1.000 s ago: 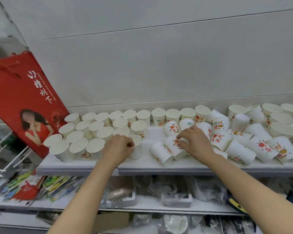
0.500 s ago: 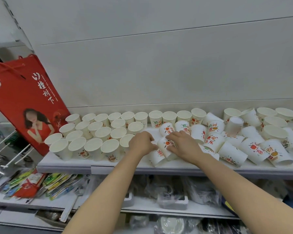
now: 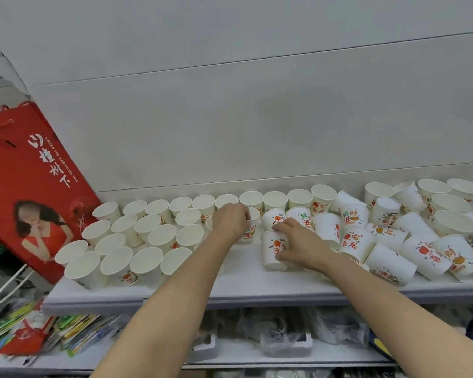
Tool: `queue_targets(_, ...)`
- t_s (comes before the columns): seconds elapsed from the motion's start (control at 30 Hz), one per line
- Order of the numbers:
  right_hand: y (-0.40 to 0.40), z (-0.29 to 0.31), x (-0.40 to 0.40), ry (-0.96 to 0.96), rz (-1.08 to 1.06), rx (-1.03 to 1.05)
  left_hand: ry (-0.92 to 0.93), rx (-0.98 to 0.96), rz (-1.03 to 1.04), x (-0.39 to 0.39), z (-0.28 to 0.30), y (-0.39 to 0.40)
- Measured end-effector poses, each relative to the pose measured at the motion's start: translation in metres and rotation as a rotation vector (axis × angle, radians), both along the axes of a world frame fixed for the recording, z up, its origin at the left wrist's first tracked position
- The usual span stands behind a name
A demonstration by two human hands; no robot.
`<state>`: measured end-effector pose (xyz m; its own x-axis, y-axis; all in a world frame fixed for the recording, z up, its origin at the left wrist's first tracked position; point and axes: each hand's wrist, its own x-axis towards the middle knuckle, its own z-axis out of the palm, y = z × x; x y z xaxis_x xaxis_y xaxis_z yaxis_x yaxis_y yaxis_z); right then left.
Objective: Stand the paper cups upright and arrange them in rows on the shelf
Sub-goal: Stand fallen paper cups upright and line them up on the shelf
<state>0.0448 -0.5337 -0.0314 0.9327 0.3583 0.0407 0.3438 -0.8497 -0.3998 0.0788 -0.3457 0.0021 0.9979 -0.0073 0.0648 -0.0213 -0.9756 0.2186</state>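
Left hand [image 3: 231, 221] pinches the rim of an upright cup [image 3: 250, 227] beside the finished rows. Right hand [image 3: 298, 242] curls over a tipped cup [image 3: 273, 251] directly beneath it, mouth toward the shelf [image 3: 243, 291] edge; right is nearer.

Paper cups [image 3: 153, 264]: matt white paper, smooth walls, some printed in red, orange and green. Shelf [image 3: 246, 279]: smooth, pale grey-white, faint sheen, probably painted metal. Back panel [image 3: 257, 118]: matt, smooth, off-white. Gift bag [image 3: 30, 186]: glossy red coated paper. Packets [image 3: 74, 331] on the lower shelf: shiny plastic film.
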Motion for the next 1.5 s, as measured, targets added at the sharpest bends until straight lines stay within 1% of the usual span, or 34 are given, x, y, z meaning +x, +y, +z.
queue_targets(0.07,0.001,-0.001,0.000,-0.026,-0.033,0.064,0.014,0.029,-0.021,0.007,-0.005,0.002)
queue_targets(0.13,0.003,-0.001,-0.001,-0.049,-0.053,0.133,-0.043,0.031,-0.062,0.009,-0.008,0.004)
queue_targets(0.2,0.005,-0.001,-0.002,-0.076,-0.070,0.182,-0.155,-0.056,-0.167,0.000,-0.007,0.000)
queue_targets(0.23,0.005,0.000,-0.003,-0.094,-0.079,0.207,-0.150,-0.131,-0.246,-0.007,-0.006,-0.003)
queue_targets(0.3,0.006,0.000,-0.007,-0.143,-0.082,0.242,0.015,-0.232,-0.400,-0.020,-0.005,-0.007)
queue_targets(0.33,0.007,0.000,-0.009,-0.166,-0.076,0.250,0.097,-0.231,-0.444,-0.024,-0.006,-0.008)
queue_targets(0.37,0.006,-0.001,-0.012,-0.173,-0.074,0.261,0.133,-0.214,-0.459,-0.027,-0.008,-0.007)
queue_targets(0.47,0.001,-0.004,-0.018,-0.147,-0.104,0.313,0.097,-0.188,-0.421,-0.033,-0.007,0.002)
queue_targets(0.53,-0.005,-0.007,-0.017,-0.193,-0.136,0.311,0.074,-0.140,-0.409,-0.041,-0.005,0.010)
queue_targets(0.6,-0.011,-0.008,-0.007,-0.258,-0.181,0.238,0.055,-0.053,-0.386,-0.048,-0.005,0.021)
queue_targets(0.67,-0.013,-0.007,0.008,-0.271,-0.200,0.150,0.040,0.027,-0.354,-0.052,-0.006,0.033)
queue_targets(0.83,-0.002,-0.007,0.046,-0.249,-0.103,-0.065,0.005,0.174,-0.327,-0.058,-0.003,0.043)
queue_targets(1.0,0.018,-0.010,0.065,-0.177,-0.060,-0.248,-0.056,0.248,-0.335,-0.064,-0.001,0.049)
queue_targets(1.2,0.031,-0.008,0.062,-0.056,-0.110,-0.221,-0.097,0.344,-0.328,-0.070,0.004,0.059)
queue_targets(1.4,0.034,-0.003,0.060,0.078,-0.127,-0.105,-0.145,0.243,-0.342,-0.078,0.007,0.047)
queue_targets(1.5,0.034,-0.007,0.062,0.063,-0.142,-0.075,-0.166,0.222,-0.358,-0.079,0.003,0.035)
